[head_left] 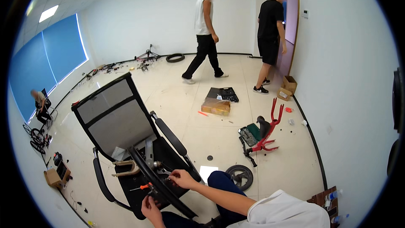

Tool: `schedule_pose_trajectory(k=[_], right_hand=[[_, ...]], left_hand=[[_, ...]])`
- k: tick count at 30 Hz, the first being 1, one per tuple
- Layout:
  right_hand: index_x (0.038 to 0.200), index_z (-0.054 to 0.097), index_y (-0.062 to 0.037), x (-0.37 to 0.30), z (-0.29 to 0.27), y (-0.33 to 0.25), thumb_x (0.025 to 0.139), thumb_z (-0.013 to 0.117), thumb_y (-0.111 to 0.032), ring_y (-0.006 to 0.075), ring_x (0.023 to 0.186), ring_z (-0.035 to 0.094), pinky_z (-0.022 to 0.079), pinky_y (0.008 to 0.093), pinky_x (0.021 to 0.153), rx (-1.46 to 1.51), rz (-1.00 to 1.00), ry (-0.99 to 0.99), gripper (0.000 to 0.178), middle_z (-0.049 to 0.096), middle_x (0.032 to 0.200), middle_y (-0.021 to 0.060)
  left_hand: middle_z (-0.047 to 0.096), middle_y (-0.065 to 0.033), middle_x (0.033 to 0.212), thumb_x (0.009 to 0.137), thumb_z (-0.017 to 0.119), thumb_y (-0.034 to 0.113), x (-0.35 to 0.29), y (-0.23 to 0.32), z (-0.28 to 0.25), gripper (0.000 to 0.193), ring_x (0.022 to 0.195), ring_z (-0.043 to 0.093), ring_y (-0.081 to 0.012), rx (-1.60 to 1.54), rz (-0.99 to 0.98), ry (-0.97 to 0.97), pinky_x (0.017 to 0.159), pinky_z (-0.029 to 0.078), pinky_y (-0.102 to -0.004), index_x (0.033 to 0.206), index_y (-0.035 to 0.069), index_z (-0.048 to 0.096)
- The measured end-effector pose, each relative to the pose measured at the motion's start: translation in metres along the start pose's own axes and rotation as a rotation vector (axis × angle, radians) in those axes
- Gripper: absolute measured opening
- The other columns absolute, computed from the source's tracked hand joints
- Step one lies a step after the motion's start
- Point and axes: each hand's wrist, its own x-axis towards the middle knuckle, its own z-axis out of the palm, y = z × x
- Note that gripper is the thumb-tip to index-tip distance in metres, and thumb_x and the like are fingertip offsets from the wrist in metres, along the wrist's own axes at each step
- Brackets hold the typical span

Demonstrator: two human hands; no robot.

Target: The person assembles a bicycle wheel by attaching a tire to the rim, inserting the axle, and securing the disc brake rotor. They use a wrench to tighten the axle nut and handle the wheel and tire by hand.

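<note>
Black wheel, seen nearly edge-on, rests aslant over the seat of the mesh-backed office chair, its lower end near the person's lap. The right hand has thumb and fingertips drawn together at the wheel's right side; whatever they may pinch is too small to tell. The left hand is loosely curled, fingertips by the wheel's left side; whether it grips, I cannot tell. An orange-handled screwdriver lies just beside the wheel, near a tan fork-shaped part.

On the floor, the orange-brown box bears printing too small to read, and a small carton shows a pale label, likewise illegible. At lower right, clear bottles have blue markings, their lettering unreadable. White marks show on the standing person's black shoes.
</note>
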Motion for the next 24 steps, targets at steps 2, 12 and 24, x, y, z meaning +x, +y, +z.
schedule_pose_trajectory(k=[2, 12, 24], right_hand=[[0.097, 0.062, 0.0012, -0.001, -0.002, -0.003, 0.094, 0.061, -0.016, 0.0114, 0.061, 0.061, 0.048, 0.0263, 0.051, 0.017, 0.004, -0.026, 0.018, 0.064, 0.075, 0.0057], [0.103, 0.059, 0.0002, -0.010, -0.010, -0.011, 0.094, 0.059, -0.007, 0.0091, 0.066, 0.059, 0.046, 0.0241, 0.055, 0.126, -0.021, -0.104, 0.011, 0.062, 0.083, 0.0046], [0.101, 0.062, -0.0010, 0.001, -0.001, -0.009, 0.094, 0.060, -0.014, 0.0114, 0.070, 0.062, 0.049, 0.0251, 0.057, 0.093, -0.033, -0.220, 0.015, 0.065, 0.085, 0.0052]], left_hand=[[0.065, -0.0079, 0.079, 0.097, 0.059, 0.018, 0.005, -0.006, -0.001, 0.024, 0.064, 0.062, -0.0120, 0.066, 0.072, -0.061, 0.056, 0.050, -0.0238, 0.104, -0.005, 0.063], [0.065, -0.0046, 0.075, 0.093, 0.063, 0.010, 0.015, 0.013, -0.001, 0.015, 0.065, 0.060, -0.0100, -0.002, 0.005, -0.141, 0.056, 0.047, -0.0219, 0.097, -0.004, 0.065], [0.068, -0.0072, 0.082, 0.090, 0.061, 0.007, 0.042, 0.000, -0.024, 0.017, 0.069, 0.063, -0.0119, 0.140, 0.052, -0.149, 0.063, 0.052, -0.0252, 0.098, -0.007, 0.066]])
